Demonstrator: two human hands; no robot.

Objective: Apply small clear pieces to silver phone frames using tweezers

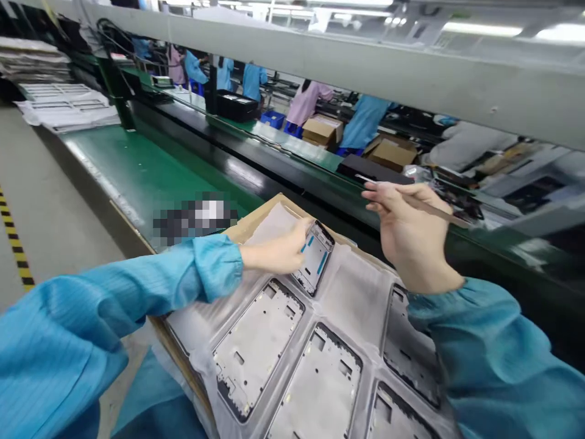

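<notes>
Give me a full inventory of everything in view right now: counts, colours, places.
held frame: 1, silver-black, left hand
tray frames: 4, silver-black, in tray
tray: 1, translucent grey, on box
box: 1, tan, under tray
conveyor: 1, green, beyond tray
cartons: 2, tan, far side
crate: 1, blue, far side
co-workers: several, blue or pink smocks, far side
stick: 1, tan, right hand
left hand: blue sleeve, gripping frame
right hand: blue sleeve, gripping stick

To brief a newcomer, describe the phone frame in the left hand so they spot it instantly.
Find the grey formed tray of phone frames beside the green conveyor. The frame at the tray's far end sits in the left hand; unlike its neighbours lying in their pockets, it shows blue strips.
</notes>
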